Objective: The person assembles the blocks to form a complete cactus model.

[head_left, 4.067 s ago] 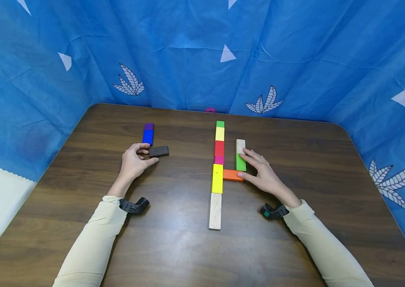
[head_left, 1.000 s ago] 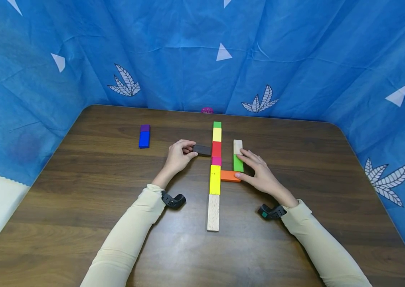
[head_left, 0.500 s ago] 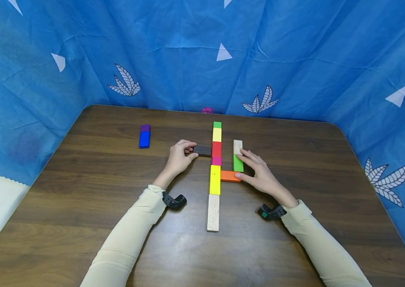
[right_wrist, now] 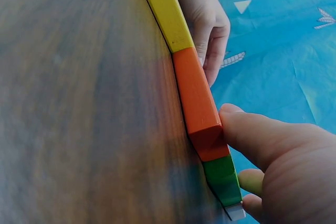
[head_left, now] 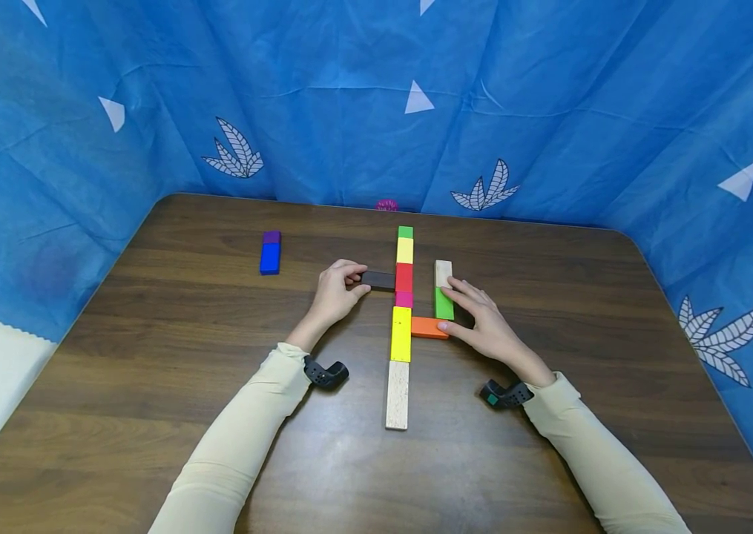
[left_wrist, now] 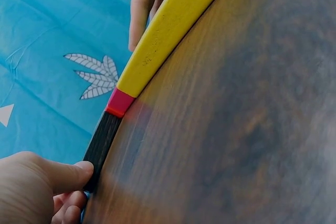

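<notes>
A dark, nearly black wooden block (head_left: 377, 280) lies crosswise with its right end at the column's red block (head_left: 403, 277). My left hand (head_left: 337, 289) pinches its left end between thumb and fingers; the left wrist view shows the thumb (left_wrist: 73, 176) on its face. On the column's other side, an orange block (head_left: 429, 328) sticks out from the long yellow block (head_left: 400, 334). My right hand (head_left: 487, 323) has its thumb at the orange block's outer end. Its spread fingers rest by the green block (head_left: 444, 305) and pale block (head_left: 443, 272), partly covering them.
The column also holds a small green block (head_left: 406, 232), a light yellow block (head_left: 405, 251), a pink block (head_left: 403, 300) and a pale wood block (head_left: 398, 395). Farther left lie a purple block (head_left: 272, 237) and a blue block (head_left: 270, 259). A blue curtain (head_left: 349, 104) borders the table.
Over about four seconds, my left hand has carried the dark block rightward from near the blue block to the column's left side. In the last second both hands stay nearly still.
</notes>
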A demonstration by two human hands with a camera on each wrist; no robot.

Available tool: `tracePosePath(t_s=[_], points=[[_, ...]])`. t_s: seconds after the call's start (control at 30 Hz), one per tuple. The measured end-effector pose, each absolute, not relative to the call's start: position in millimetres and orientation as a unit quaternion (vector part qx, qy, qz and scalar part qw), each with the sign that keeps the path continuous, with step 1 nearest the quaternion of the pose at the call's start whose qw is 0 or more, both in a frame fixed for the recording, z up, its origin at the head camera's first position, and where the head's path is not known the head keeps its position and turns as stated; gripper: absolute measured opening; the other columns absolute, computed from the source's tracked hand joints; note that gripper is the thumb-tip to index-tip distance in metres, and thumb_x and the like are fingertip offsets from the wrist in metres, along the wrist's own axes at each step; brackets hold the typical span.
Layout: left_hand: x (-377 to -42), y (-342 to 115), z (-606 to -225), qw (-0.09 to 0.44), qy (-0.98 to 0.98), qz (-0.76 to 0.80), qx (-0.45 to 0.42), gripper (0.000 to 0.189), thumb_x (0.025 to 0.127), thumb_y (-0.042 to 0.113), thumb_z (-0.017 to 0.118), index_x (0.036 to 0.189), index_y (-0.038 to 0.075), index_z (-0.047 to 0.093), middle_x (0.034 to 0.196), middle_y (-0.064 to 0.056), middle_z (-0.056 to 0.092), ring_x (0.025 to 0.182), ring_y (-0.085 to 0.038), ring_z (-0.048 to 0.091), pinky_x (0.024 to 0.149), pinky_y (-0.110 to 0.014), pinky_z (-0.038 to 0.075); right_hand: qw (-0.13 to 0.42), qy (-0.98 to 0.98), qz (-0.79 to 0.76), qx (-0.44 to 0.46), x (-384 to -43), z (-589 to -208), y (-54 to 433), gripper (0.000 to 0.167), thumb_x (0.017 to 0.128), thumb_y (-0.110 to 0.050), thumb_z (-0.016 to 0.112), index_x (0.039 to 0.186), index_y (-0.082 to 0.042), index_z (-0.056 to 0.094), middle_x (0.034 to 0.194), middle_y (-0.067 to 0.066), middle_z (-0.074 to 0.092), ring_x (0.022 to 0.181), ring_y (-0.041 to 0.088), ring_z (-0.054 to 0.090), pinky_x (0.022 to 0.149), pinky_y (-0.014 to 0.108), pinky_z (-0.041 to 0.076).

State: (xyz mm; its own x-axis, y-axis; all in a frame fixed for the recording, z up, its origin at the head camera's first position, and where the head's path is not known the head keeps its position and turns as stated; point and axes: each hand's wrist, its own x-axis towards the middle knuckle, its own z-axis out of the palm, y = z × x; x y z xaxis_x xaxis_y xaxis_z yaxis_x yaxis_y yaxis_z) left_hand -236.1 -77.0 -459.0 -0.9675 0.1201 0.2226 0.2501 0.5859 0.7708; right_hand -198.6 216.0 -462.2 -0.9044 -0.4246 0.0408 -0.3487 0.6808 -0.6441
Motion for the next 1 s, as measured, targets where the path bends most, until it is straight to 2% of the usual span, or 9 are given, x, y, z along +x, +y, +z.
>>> tracePosePath(t_s=[0.23,0.43,0.67,0.83,1.0], points=[[-238,-77,-461,0.075,-0.888,-0.441,-0.107,0.034,0.083,0.004,0.075,0.116,-0.004,0.069,0.110,-0.016,0.066,0.094,-0.027,0.063,0.086,-0.038,0.051,0.057,0.915,-0.340,-0.210,-198,-461,216,0.068,0.090,-0.034,0.070,0.149,-0.013,0.043,0.161,0.010,0.027,0.150,0.037,0.016,0.117,0.064,0.009],[-238,-78,-461,0.075,-0.884,-0.448,-0.108,0.042,0.081,0.005,0.077,0.121,-0.003,0.066,0.114,-0.017,0.066,0.096,-0.028,0.063,0.088,-0.038,0.051,0.053,0.915,-0.337,-0.213,-199,-462,216,0.069,0.089,-0.034,0.070,0.148,-0.012,0.043,0.161,0.011,0.027,0.149,0.038,0.017,0.117,0.064,0.009],[-238,-85,-450,0.069,-0.886,-0.444,-0.116,0.052,0.081,0.015,0.079,0.128,0.001,0.062,0.122,-0.016,0.062,0.104,-0.029,0.062,0.090,-0.041,0.052,0.049,0.914,-0.340,-0.216,-199,-463,217,0.069,0.089,-0.033,0.071,0.148,-0.012,0.043,0.161,0.012,0.027,0.149,0.039,0.017,0.117,0.065,0.008],[-242,-114,-424,0.105,-0.876,-0.459,-0.101,0.053,0.080,0.016,0.080,0.128,0.002,0.062,0.127,-0.016,0.060,0.110,-0.031,0.059,0.094,-0.044,0.050,0.049,0.912,-0.342,-0.220,-199,-463,217,0.069,0.089,-0.033,0.070,0.149,-0.012,0.042,0.161,0.011,0.026,0.149,0.038,0.016,0.117,0.064,0.008],[-245,-165,-405,0.130,-0.860,-0.491,-0.038,0.057,0.080,0.014,0.080,0.132,0.004,0.059,0.132,-0.018,0.055,0.117,-0.034,0.055,0.100,-0.048,0.045,0.047,0.912,-0.341,-0.222,-199,-463,216,0.068,0.090,-0.033,0.070,0.148,-0.012,0.043,0.161,0.010,0.027,0.150,0.036,0.016,0.118,0.062,0.008]])
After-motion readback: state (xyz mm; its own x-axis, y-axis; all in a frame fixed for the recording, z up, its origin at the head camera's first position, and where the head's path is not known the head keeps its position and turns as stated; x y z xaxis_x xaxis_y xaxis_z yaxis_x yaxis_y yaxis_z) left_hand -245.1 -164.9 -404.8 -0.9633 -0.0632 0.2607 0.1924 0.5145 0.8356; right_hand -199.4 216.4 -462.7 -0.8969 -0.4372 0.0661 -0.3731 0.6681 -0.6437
